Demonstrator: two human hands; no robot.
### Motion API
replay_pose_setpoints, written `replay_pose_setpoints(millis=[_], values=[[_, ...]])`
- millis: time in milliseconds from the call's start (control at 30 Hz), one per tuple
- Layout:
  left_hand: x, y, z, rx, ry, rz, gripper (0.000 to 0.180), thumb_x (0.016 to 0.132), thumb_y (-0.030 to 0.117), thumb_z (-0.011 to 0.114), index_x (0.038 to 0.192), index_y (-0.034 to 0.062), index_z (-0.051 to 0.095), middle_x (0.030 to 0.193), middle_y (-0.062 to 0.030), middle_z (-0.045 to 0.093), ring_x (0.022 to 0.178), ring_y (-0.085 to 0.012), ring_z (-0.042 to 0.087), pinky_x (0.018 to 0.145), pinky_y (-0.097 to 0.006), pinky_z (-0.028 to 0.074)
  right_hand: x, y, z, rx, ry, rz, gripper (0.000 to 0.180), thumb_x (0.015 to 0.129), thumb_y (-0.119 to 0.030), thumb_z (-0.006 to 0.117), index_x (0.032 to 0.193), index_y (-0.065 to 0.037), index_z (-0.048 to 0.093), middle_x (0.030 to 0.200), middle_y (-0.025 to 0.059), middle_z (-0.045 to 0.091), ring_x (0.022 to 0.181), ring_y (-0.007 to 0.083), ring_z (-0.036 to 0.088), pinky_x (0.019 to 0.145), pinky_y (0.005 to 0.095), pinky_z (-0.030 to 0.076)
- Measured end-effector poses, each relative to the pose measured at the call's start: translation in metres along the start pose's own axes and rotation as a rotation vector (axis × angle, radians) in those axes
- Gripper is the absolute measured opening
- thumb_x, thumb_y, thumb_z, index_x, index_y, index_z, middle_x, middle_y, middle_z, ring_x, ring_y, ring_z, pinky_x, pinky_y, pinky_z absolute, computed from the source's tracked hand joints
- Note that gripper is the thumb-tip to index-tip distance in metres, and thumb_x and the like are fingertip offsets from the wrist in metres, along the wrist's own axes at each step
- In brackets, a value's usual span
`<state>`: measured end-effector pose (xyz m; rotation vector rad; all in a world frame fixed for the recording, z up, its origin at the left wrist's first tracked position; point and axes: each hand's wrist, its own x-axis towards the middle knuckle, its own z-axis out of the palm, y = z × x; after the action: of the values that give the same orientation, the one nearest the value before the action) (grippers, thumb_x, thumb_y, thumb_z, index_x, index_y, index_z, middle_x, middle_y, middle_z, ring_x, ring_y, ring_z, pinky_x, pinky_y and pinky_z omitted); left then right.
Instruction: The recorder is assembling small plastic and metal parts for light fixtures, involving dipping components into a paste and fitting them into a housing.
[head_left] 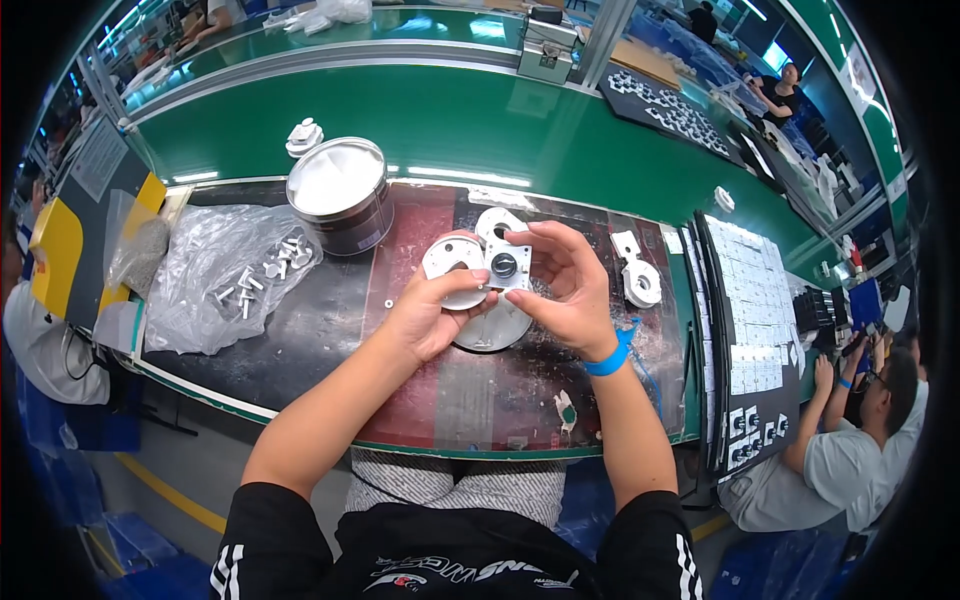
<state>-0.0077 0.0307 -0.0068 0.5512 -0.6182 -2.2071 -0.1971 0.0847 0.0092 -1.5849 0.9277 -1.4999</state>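
Above the middle of the bench, my left hand [425, 318] is closed on a white round plastic housing [450, 256], its thumb across the front. A small white square board with a black round lens [505, 265] lies against the housing's right side. My right hand [572, 285], with a blue wristband, curls around that board, index finger at its top edge and thumb at its lower edge. Behind the board shows a white ring-shaped part [492, 220]; whether it joins the housing is unclear. Under the hands sits a round grey disc [500, 330], partly covered.
A large tin [345, 200] and a clear bag of white plastic parts [240, 275] stand at left. Another white housing [640, 284] lies at right, beside upright boards with paper sheets [745, 300]. Behind runs a green conveyor belt [440, 115]. Co-workers sit at far right.
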Motion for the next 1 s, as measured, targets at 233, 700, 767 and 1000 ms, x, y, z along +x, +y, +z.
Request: replay_pose_setpoints(millis=[233, 700, 767, 1000], values=[[-0.009, -0.005, 0.007, -0.049, -0.048, -0.026, 0.040, 0.084, -0.003, 0.066, 0.118, 0.0116, 0.053, 0.107, -0.0060, 0.060, 0.095, -0.0194, 0.063, 0.074, -0.032, 0.058, -0.003, -0.006, 0.004, 0.087, -0.075, -0.006, 0.084, 0.069, 0.008, 0.081, 0.140, -0.005, 0.038, 0.131, 0.0217, 0.056, 0.122, 0.0261, 0.056, 0.103, 0.0390, 0.048], [-0.010, 0.013, 0.013, 0.106, -0.177, -0.046, 0.037, 0.101, 0.041, 0.038, 0.121, 0.0108, 0.044, 0.097, -0.0110, 0.063, 0.073, -0.0207, 0.065, 0.046, -0.025, 0.039, -0.001, -0.036, 0.005, -0.300, 0.008, -0.133, 0.052, 0.075, 0.007, 0.074, 0.124, 0.002, 0.057, 0.124, 0.0166, 0.057, 0.116, 0.0249, 0.058, 0.093, 0.0365, 0.052], [-0.010, 0.009, 0.013, 0.188, -0.124, -0.055, 0.034, 0.103, 0.042, 0.036, 0.121, 0.0142, 0.041, 0.098, -0.0084, 0.063, 0.071, -0.0186, 0.064, 0.048, -0.024, 0.039, 0.002, -0.044, 0.005, -0.589, -0.051, -0.272, 0.051, 0.071, 0.001, 0.080, 0.119, -0.001, 0.062, 0.121, 0.0171, 0.058, 0.108, 0.0249, 0.060, 0.088, 0.0356, 0.053], [-0.018, 0.001, 0.019, 0.425, -0.136, 0.047, 0.037, 0.105, 0.044, 0.037, 0.120, 0.0109, 0.044, 0.097, -0.0041, 0.059, 0.076, -0.0111, 0.061, 0.052, -0.022, 0.045, 0.004, -0.036, 0.016, -0.742, -0.054, -0.400, 0.046, 0.064, -0.006, 0.086, 0.106, -0.004, 0.068, 0.113, 0.0154, 0.064, 0.101, 0.0296, 0.065, 0.085, 0.0367, 0.055]])
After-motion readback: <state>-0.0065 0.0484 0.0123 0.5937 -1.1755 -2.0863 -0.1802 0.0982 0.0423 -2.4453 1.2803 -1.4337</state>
